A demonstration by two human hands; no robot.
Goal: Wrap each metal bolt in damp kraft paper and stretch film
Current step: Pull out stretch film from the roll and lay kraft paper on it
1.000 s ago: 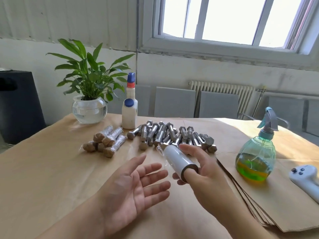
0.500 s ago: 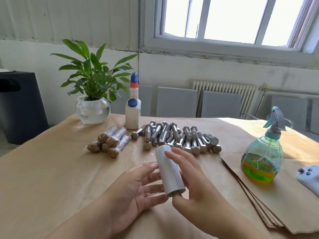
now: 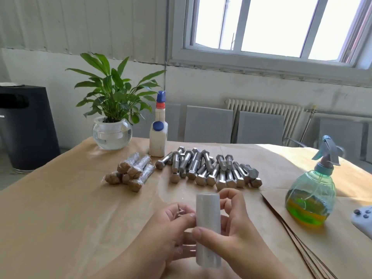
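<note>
Far left, a black cabinet-like unit [image 3: 26, 125] stands on the floor against a pale wall with ribbed panelling above. The work surface is a table [image 3: 50, 218] covered edge to edge in brown kraft paper. At its rear left sits a green leafy plant [image 3: 114, 93] in a round glass bowl [image 3: 112, 133] holding water. In front of it lies a pile of wrapped bolts [image 3: 130, 174], brown paper showing under clear film. Just right of the plant stands a white bottle [image 3: 158, 135] with blue caps and an orange collar; no label text is legible on it. Beside it, a heap of bare metal bolts [image 3: 209, 170] with hex heads lies across the middle of the table. In the foreground, the left hand [image 3: 167, 230] has its fingers curled, fingertips touching the side of an upright stretch film roll [image 3: 207, 228]; something small shows at those fingertips, but whether it is pinched cannot be told. The right hand [image 3: 231, 232] grasps the roll, thumb across its front and fingers curled behind it. To the right, a stack of kraft paper sheets [image 3: 302, 228] lies flat, a green spray bottle [image 3: 311, 196] with yellow-green liquid standing on it. A white controller [image 3: 362, 218] is cut off at the right edge. Behind the table are grey chair backs [image 3: 208, 123], a white radiator [image 3: 261, 107] and a large window [image 3: 271, 27]. No brand or writing can be read anywhere.
</note>
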